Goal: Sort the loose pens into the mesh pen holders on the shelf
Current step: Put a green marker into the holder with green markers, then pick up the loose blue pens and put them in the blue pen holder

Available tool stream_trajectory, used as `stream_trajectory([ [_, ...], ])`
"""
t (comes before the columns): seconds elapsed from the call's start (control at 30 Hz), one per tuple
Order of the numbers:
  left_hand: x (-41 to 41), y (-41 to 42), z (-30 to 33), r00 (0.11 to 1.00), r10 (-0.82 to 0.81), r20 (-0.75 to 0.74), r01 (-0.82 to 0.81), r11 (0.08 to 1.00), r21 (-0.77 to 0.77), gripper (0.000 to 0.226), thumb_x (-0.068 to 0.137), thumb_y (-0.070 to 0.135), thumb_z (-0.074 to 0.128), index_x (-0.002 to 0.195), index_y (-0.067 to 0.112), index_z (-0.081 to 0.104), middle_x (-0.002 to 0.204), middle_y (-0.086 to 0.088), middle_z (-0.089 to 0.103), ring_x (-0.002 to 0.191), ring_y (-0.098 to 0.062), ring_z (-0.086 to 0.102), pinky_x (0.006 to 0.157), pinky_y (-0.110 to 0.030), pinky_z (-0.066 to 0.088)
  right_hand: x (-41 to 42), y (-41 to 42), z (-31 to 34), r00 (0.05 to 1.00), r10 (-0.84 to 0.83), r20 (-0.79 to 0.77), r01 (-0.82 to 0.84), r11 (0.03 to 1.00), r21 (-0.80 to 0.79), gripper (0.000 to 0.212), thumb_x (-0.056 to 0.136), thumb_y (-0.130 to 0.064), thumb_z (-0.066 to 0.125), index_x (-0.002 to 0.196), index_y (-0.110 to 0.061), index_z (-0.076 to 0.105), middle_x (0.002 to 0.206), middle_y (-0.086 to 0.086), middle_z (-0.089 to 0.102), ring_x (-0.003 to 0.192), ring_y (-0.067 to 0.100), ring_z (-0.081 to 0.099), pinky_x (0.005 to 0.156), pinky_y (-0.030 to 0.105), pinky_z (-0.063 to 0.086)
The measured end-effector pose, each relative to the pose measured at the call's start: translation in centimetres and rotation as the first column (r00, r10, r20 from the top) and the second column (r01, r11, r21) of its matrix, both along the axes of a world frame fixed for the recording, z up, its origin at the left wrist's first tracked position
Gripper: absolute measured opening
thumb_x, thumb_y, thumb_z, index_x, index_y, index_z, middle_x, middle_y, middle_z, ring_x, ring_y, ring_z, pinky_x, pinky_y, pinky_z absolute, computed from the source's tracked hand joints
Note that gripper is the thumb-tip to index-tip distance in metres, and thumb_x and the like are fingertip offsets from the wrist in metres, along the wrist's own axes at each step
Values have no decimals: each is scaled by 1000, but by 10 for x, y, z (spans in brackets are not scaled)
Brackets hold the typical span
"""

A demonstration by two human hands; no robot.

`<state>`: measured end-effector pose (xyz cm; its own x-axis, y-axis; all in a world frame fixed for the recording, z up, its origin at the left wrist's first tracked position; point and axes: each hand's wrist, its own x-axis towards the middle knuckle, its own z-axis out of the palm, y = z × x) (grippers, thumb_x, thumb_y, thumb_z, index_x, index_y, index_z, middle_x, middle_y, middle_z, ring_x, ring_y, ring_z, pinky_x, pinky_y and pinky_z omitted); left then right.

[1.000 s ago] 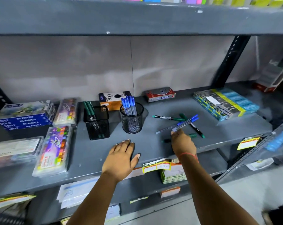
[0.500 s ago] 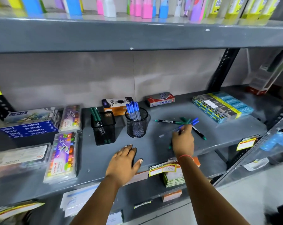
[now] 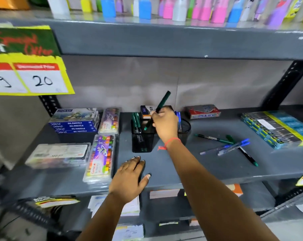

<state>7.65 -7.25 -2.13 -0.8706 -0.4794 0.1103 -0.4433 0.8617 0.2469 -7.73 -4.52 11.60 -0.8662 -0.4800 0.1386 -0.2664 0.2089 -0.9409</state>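
My right hand [image 3: 165,124] grips a green pen [image 3: 162,103], tilted, its lower tip over the square black mesh holder [image 3: 142,140], which has green pens in it. The round mesh holder [image 3: 184,127] with blue pens stands just right of it, mostly hidden by my wrist. Loose pens lie on the shelf [image 3: 190,164] to the right: a green one [image 3: 212,138], two blue ones [image 3: 233,146] and a black-and-green one [image 3: 248,156]. My left hand [image 3: 129,180] rests flat on the shelf's front edge, holding nothing.
Oil pastel boxes [image 3: 74,122] and crayon packs [image 3: 100,159] fill the shelf's left part. A red box [image 3: 202,112] and an orange box sit at the back. Stacked blue packs [image 3: 276,127] lie far right. The upper shelf hangs low overhead; a yellow price sign [image 3: 25,79] hangs at left.
My right hand picked a green pen from the loose pile and carried it left to the square holder. The left hand stayed on the shelf edge. The view tilted up.
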Motion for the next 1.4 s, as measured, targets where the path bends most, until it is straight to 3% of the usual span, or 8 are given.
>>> stream_trajectory([
  [0.13, 0, 0, 0, 1000, -10, -7, 10, 1000, -18, 56, 90, 50, 37, 135, 17, 38, 145, -8, 39, 133, -25, 35, 113, -38, 21, -1, -14, -13, 965, 172, -199, -74, 902, 425, 28, 89, -28, 58, 68, -11, 51, 77, 13, 62, 79, 31, 57, 66, 30, 42],
  [0.27, -1, 2, 1, 999, -14, -38, 10, 996, -94, 50, 84, 45, 48, 121, 12, 54, 128, -13, 58, 117, -30, 54, 101, -46, 40, 0, -24, -24, 926, 254, -278, -30, 785, 618, 31, 88, -32, 59, 95, -2, 68, 107, 16, 67, 106, 35, 59, 81, 37, 52],
  [0.4, -1, 0, 0, 999, -9, -32, 7, 998, -64, 52, 87, 48, 44, 127, 14, 48, 136, -11, 51, 124, -28, 47, 108, -42, 32, -1, -25, -23, 915, 266, -305, -25, 789, 614, 32, 89, -32, 59, 95, -2, 69, 104, 16, 68, 101, 34, 60, 79, 35, 52],
  [0.53, -1, 0, -2, 1000, -2, -22, 2, 1000, -30, 57, 88, 53, 37, 132, 17, 41, 143, -8, 42, 130, -26, 38, 112, -38, 23, -13, -5, -26, 961, 99, -257, 23, 902, 432, 40, 91, -25, 53, 55, -7, 54, 75, 19, 55, 69, 29, 47, 63, 29, 43],
  [0.63, -7, 3, 0, 1000, 2, -21, -3, 1000, -26, 62, 86, 56, 28, 132, 17, 41, 143, -9, 42, 131, -27, 38, 112, -39, 23, -32, 29, -33, 960, -129, -250, 202, 935, 293, 30, 93, -23, 50, 83, -1, 68, 93, 22, 59, 87, 34, 55, 73, 35, 43],
  [0.97, -75, 51, 5, 985, -171, 30, 169, 985, 43, 56, 92, 49, 34, 138, 17, 30, 150, -7, 29, 137, -23, 23, 115, -35, 14, -106, 169, -72, 781, -526, -336, 622, 608, 493, 33, 94, -22, 44, 116, -3, 61, 125, 23, 54, 115, 41, 47, 92, 45, 44],
  [1.2, -77, 53, 5, 986, -166, -18, 166, 985, 53, 54, 91, 44, 40, 135, 14, 35, 147, -12, 34, 136, -26, 27, 114, -37, 18, -138, 213, -87, 831, -459, -315, 517, 425, 744, 37, 96, -23, 45, 128, -4, 53, 136, 18, 46, 126, 38, 38, 102, 44, 36],
  [1.4, -76, 52, 3, 988, -156, 7, 156, 987, 43, 55, 92, 48, 34, 138, 18, 29, 151, -7, 27, 138, -21, 20, 115, -33, 11, -139, 205, -94, 867, -390, -310, 478, 474, 740, 34, 95, -11, 43, 126, 0, 52, 131, 23, 51, 123, 41, 44, 100, 46, 41],
])
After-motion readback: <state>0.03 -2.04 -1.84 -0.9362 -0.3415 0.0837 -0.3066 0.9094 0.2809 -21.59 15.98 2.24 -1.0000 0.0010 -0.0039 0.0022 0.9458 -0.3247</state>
